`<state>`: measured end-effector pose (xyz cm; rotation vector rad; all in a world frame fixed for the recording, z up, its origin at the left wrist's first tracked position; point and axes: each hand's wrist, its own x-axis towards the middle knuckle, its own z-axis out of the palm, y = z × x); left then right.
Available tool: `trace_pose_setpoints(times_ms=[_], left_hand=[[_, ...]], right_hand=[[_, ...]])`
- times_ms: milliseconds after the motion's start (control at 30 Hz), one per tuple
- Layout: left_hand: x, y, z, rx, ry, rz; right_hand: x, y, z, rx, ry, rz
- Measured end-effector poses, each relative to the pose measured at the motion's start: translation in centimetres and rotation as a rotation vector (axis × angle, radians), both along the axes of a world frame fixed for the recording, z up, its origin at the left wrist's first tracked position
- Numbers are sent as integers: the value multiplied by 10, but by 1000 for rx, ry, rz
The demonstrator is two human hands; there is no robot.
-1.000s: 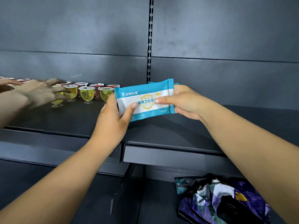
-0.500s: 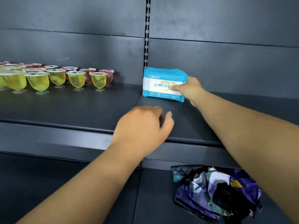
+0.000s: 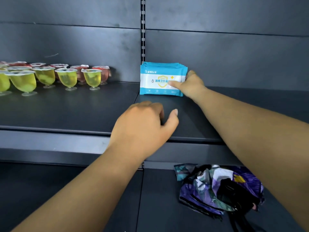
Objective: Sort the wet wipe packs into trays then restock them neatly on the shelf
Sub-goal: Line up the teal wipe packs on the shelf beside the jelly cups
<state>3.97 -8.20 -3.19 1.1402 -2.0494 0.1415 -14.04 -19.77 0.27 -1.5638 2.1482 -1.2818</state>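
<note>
The stack of wet wipe packs [image 3: 161,79] is gripped by the right hand [image 3: 192,84] at its right end, thumb laid across the front pack and fingers curled behind. The stack is stood upright on the dark shelf [image 3: 100,113], close to the back panel and just right of the slotted upright [image 3: 143,30]. The left hand [image 3: 143,126] is held loosely curled over the shelf's front part, with nothing in it. Jelly cups [image 3: 66,77] are ranged well to the left, and a crumpled patterned bag [image 3: 217,186] is seen on the shelf below.
</note>
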Motion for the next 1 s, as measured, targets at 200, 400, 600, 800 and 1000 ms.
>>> trace_pose_setpoints(times_ms=[200,400,600,800,1000], left_hand=[[-1,-3,4,44,-33,37],[-9,43,9,11,154,29],[-53,151,-43,-77,180,-18],[-74,222,-142,193,84,47],[-64,275,-284,543,-133,32]], right_hand=[[1,52,13,-60,7,-36],[-15,170,-6,-144,295,137],[-48,281,-66,-399,449,332],[-72,338,-167,-301,455,420],[-93,378,-313,-33,416,470]])
